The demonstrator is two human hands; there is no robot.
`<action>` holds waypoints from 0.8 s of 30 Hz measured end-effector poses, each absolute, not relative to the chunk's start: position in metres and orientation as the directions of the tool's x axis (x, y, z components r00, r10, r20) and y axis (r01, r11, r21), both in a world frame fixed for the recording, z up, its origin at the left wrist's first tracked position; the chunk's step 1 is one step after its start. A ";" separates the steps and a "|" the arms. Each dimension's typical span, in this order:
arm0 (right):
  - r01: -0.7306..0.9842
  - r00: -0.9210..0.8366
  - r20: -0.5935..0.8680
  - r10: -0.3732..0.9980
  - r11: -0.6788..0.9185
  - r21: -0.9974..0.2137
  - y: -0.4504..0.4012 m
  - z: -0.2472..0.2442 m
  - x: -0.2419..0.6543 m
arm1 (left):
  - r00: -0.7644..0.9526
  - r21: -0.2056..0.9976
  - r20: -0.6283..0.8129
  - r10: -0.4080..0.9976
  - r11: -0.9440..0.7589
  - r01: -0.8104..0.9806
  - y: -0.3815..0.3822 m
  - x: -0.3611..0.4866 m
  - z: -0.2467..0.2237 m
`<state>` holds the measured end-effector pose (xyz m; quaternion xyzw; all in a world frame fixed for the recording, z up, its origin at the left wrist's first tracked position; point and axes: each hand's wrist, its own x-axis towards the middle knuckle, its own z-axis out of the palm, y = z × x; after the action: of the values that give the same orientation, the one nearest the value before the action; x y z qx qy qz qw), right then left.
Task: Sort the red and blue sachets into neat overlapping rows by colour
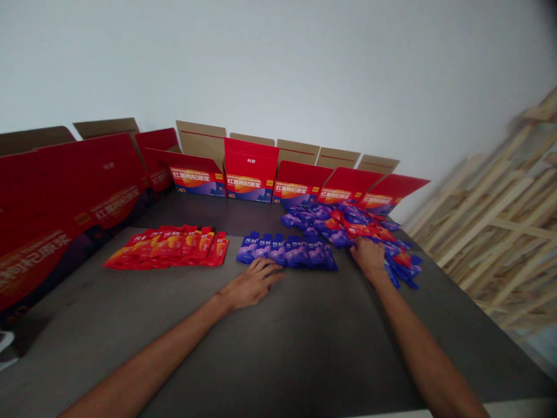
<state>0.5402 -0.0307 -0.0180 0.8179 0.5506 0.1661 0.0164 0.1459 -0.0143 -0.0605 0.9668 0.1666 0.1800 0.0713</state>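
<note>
My left hand (256, 283) lies palm down on the table with its fingers spread. Its fingertips are at the lower edge of a row of overlapping purple pouches (278, 251). Farther right, my right hand (369, 255) reaches into a loose pile of mixed pouches (343, 223), purple and red. Its fingers bend down at the near side of the pile, and whatever is between them is hidden. To the left of my left hand, red pouches (174, 247) lie fanned in an overlapping row.
Open red cartons (250, 180) with raised flaps stand along the back of the dark table (278, 348). Larger-looking red cartons (78, 203) line the left side. Wooden slats (500, 232) rise beyond the right edge. A white object (6, 342) shows at far left.
</note>
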 end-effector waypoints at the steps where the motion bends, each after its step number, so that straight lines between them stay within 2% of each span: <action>1: 0.897 0.334 0.254 0.908 -0.389 0.209 -0.033 -0.016 0.540 | 0.889 0.203 0.317 0.332 -0.939 0.278 -0.015 0.146 -0.059; 7: 0.883 0.361 0.315 0.878 -0.431 0.187 -0.053 0.009 0.528 | 0.896 0.227 0.312 0.318 -0.940 0.254 -0.017 0.147 -0.054; 11: 0.902 0.346 0.409 0.844 -0.419 0.102 -0.069 0.032 0.504 | 0.901 0.227 0.305 0.307 -0.943 0.244 -0.016 0.146 -0.055; 13: 0.945 0.261 0.480 0.837 -0.324 0.052 -0.071 0.040 0.486 | 0.906 0.229 0.298 0.301 -0.944 0.239 -0.016 0.147 -0.055; 17: 1.000 -0.014 0.576 0.818 0.008 0.013 -0.058 0.036 0.443 | 0.916 0.210 0.266 0.301 -0.945 0.250 -0.016 0.147 -0.056; 20: 0.983 -0.165 0.566 0.808 0.184 0.023 -0.044 0.018 0.412 | 0.919 0.207 0.241 0.311 -0.942 0.264 -0.016 0.147 -0.057; 24: 0.957 -0.283 0.491 0.824 0.276 0.089 -0.030 -0.011 0.385 | 0.918 0.206 0.241 0.314 -0.941 0.267 -0.016 0.147 -0.060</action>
<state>0.3851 -0.0297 -0.0113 0.5719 0.7787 0.1875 -0.1775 0.1469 -0.0159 -0.0596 0.9757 0.1489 0.1364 0.0849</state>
